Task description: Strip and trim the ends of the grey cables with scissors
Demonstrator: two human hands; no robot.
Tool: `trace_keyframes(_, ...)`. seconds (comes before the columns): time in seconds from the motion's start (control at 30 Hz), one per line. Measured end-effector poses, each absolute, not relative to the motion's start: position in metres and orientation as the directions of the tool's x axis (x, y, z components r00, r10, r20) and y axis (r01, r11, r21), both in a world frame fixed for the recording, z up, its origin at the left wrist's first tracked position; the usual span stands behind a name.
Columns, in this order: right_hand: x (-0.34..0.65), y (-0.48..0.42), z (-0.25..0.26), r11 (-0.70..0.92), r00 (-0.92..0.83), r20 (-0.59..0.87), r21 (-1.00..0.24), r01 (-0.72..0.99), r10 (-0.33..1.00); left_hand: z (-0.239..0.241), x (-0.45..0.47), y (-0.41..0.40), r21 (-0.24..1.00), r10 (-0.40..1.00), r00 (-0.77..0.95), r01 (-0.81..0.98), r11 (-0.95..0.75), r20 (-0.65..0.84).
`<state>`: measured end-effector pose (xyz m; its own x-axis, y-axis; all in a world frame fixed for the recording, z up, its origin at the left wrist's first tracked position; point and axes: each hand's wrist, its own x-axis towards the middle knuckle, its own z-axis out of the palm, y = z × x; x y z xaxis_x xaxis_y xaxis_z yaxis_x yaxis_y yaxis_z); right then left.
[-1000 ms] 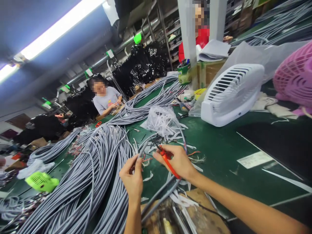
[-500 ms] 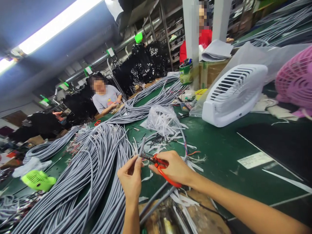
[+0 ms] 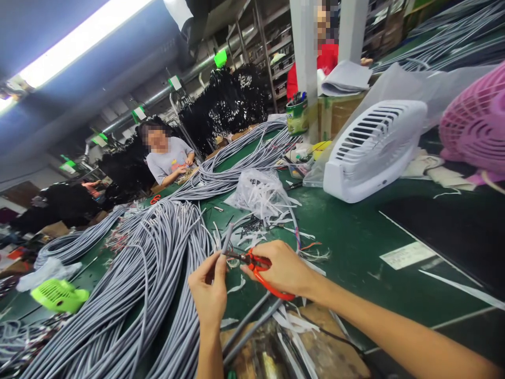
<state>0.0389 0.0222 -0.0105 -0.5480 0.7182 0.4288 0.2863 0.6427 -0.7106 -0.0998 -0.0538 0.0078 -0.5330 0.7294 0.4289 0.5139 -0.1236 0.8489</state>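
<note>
My left hand (image 3: pixel 208 292) pinches the end of a grey cable (image 3: pixel 227 238) that stands up between its thumb and fingers. My right hand (image 3: pixel 282 267) grips red-handled scissors (image 3: pixel 258 268), whose dark blades point left and touch the cable just above my left fingers. Both hands hover over the green table (image 3: pixel 355 252), beside a large heap of grey cables (image 3: pixel 150 284). Two more grey cables (image 3: pixel 252 321) run from under my right hand towards me.
A white fan (image 3: pixel 373 150) and a pink fan (image 3: pixel 475 123) stand at the right. A plastic bag of white scraps (image 3: pixel 260 192) lies behind my hands. A small green fan (image 3: pixel 59 296) sits at the left. Two other people work at the far side of the table.
My right hand turned the scissors from pointing away to pointing left, and brought the blades onto the cable held by my left hand. Both hands dropped slightly.
</note>
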Motion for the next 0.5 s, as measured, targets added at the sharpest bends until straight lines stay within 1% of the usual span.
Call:
trace_keyframes(0.17,0.0379,0.0213,-0.0117,0.625,-0.559,0.412,-0.734,0.265,0.72,0.0097,-0.1019,-0.0559,0.708,0.704,-0.429,0.691,-0.148,0.566)
trace_keyframes(0.27,0.0373,0.0209,-0.0127,0.627,-0.554,0.422,-0.737,0.251,0.718,0.0112,-0.102,-0.057,0.632,0.69,-0.367,0.756,-0.169,0.624)
trace_keyframes(0.4,0.0367,0.0206,-0.0145,0.645,-0.546,0.447,-0.724,0.245,0.708,0.0124,-0.1021,-0.0574,0.587,0.684,-0.324,0.788,-0.188,0.654)
trace_keyframes(0.5,0.0361,0.0208,-0.0159,0.655,-0.544,0.451,-0.708,0.264,0.707,0.0119,-0.1026,-0.0578,0.575,0.699,-0.301,0.796,-0.191,0.649)
